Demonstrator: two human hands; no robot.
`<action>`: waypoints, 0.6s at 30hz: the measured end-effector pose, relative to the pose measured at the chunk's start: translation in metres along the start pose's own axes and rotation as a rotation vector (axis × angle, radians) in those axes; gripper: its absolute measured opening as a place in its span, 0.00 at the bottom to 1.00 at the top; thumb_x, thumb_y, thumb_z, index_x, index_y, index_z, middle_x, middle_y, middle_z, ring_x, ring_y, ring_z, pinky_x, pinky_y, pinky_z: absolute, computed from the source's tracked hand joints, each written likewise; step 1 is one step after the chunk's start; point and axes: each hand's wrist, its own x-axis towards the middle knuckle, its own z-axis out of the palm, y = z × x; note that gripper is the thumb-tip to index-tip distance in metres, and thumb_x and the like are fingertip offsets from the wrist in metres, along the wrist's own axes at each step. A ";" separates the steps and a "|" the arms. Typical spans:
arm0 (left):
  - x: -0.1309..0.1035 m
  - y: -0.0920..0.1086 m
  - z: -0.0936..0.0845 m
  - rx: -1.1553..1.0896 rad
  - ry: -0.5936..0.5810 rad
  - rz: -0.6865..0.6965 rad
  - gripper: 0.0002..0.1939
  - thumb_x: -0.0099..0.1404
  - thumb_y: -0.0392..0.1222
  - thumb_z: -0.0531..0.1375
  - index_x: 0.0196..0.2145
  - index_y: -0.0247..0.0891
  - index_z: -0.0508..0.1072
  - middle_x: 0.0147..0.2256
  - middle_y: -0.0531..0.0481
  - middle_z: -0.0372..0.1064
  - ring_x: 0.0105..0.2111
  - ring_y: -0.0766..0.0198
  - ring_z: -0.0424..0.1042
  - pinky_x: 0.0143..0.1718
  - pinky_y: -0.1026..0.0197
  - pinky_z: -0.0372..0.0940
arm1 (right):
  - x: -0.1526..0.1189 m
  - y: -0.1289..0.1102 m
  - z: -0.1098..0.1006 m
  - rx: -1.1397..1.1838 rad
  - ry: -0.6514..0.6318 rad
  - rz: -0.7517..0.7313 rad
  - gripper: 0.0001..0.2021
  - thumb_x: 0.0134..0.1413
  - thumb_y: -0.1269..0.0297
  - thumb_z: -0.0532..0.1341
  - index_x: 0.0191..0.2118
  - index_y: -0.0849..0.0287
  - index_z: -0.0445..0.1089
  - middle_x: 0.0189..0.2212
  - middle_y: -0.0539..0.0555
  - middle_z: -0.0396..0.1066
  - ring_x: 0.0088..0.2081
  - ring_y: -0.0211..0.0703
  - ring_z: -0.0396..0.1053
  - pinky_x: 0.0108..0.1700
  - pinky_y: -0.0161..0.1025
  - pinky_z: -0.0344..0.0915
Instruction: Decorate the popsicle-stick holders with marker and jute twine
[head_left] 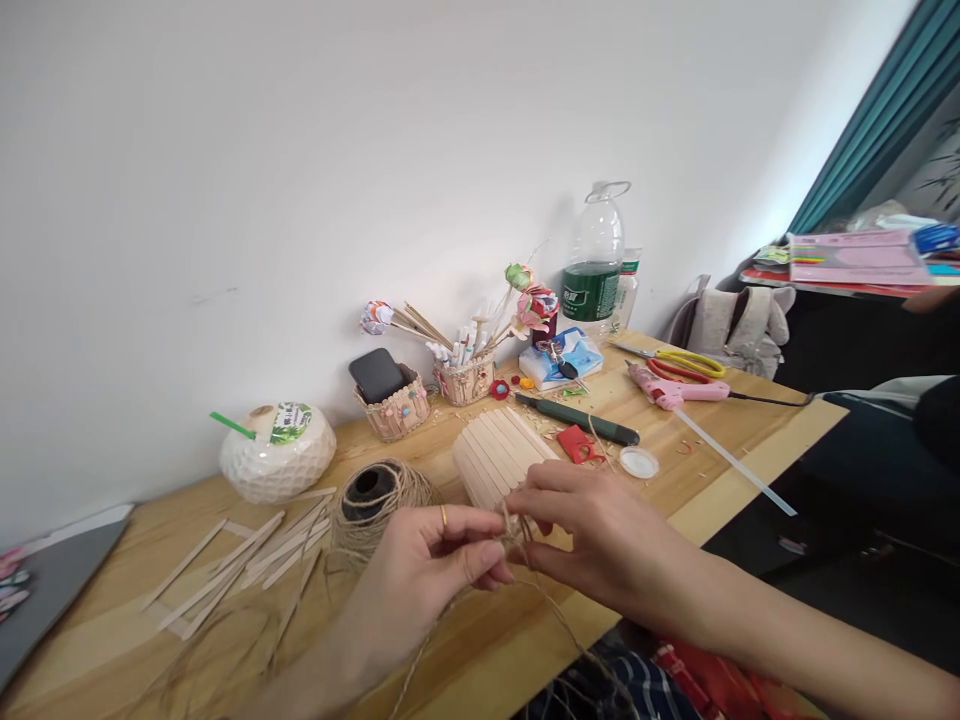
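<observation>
My left hand (442,560), with a ring on one finger, pinches jute twine (555,605) near the front of the table. Close against it, my right hand (585,515) also has its fingers closed on the twine. Just beyond the fingertips lies a cylinder of pale craft sticks (499,445) on its side; the hands hide its near end. Loose strands of twine hang down from both hands. Left of the cylinder stands a twine spool (382,500) with a dark core.
Craft sticks (225,575) lie scattered at left by a white coconut (277,455) with a green straw. At right are a pink glue gun (675,388), scissors (682,365), a dark green utility knife (577,420) and a round lid (639,462). A large bottle (596,270) stands behind.
</observation>
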 end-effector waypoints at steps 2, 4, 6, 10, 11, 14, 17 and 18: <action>-0.001 -0.001 -0.001 -0.011 -0.002 0.018 0.05 0.54 0.39 0.63 0.29 0.35 0.76 0.22 0.52 0.75 0.25 0.66 0.72 0.30 0.65 0.68 | 0.002 -0.001 0.001 0.120 0.006 0.038 0.07 0.55 0.70 0.58 0.32 0.59 0.73 0.27 0.52 0.68 0.28 0.38 0.65 0.29 0.34 0.57; -0.001 -0.003 -0.002 -0.035 0.009 0.022 0.05 0.54 0.39 0.64 0.29 0.36 0.76 0.22 0.52 0.75 0.24 0.67 0.72 0.29 0.66 0.67 | 0.003 0.001 0.000 0.276 0.055 0.102 0.09 0.58 0.68 0.55 0.30 0.60 0.71 0.25 0.52 0.68 0.28 0.37 0.64 0.30 0.34 0.57; -0.001 -0.005 -0.002 -0.056 0.010 0.001 0.05 0.54 0.40 0.64 0.28 0.35 0.75 0.21 0.52 0.75 0.23 0.67 0.71 0.28 0.66 0.67 | 0.005 0.005 -0.002 0.500 0.145 0.199 0.10 0.58 0.65 0.55 0.27 0.60 0.68 0.23 0.49 0.65 0.26 0.36 0.61 0.28 0.33 0.56; 0.000 -0.006 0.000 -0.079 0.002 -0.040 0.06 0.52 0.40 0.65 0.27 0.34 0.73 0.19 0.52 0.73 0.22 0.67 0.71 0.27 0.65 0.67 | 0.008 0.013 -0.004 1.175 0.369 0.360 0.10 0.57 0.61 0.55 0.27 0.59 0.62 0.27 0.50 0.64 0.28 0.35 0.62 0.29 0.31 0.59; 0.001 -0.006 0.000 -0.079 0.001 -0.044 0.07 0.52 0.40 0.65 0.27 0.34 0.73 0.19 0.52 0.73 0.21 0.67 0.71 0.26 0.65 0.67 | 0.010 0.014 -0.004 1.346 0.374 0.381 0.10 0.57 0.61 0.54 0.27 0.58 0.61 0.29 0.50 0.65 0.31 0.36 0.64 0.33 0.33 0.62; 0.001 -0.006 0.001 -0.072 0.005 -0.048 0.07 0.52 0.40 0.65 0.28 0.34 0.73 0.19 0.52 0.73 0.21 0.67 0.71 0.26 0.65 0.67 | 0.013 0.014 -0.005 1.731 0.275 0.462 0.09 0.59 0.63 0.50 0.28 0.57 0.58 0.24 0.48 0.62 0.33 0.37 0.67 0.40 0.37 0.65; -0.001 -0.005 0.001 -0.053 0.009 -0.039 0.07 0.53 0.40 0.65 0.29 0.35 0.73 0.19 0.53 0.72 0.21 0.67 0.71 0.26 0.64 0.66 | 0.018 0.011 -0.008 1.937 0.262 0.528 0.13 0.63 0.67 0.43 0.26 0.56 0.55 0.17 0.43 0.45 0.19 0.33 0.55 0.34 0.33 0.65; -0.002 -0.004 0.002 -0.040 0.008 -0.034 0.07 0.53 0.40 0.64 0.29 0.35 0.73 0.19 0.53 0.72 0.22 0.67 0.70 0.27 0.64 0.66 | 0.019 0.011 -0.009 1.978 0.273 0.532 0.15 0.63 0.68 0.41 0.25 0.56 0.53 0.17 0.42 0.40 0.17 0.33 0.49 0.30 0.32 0.63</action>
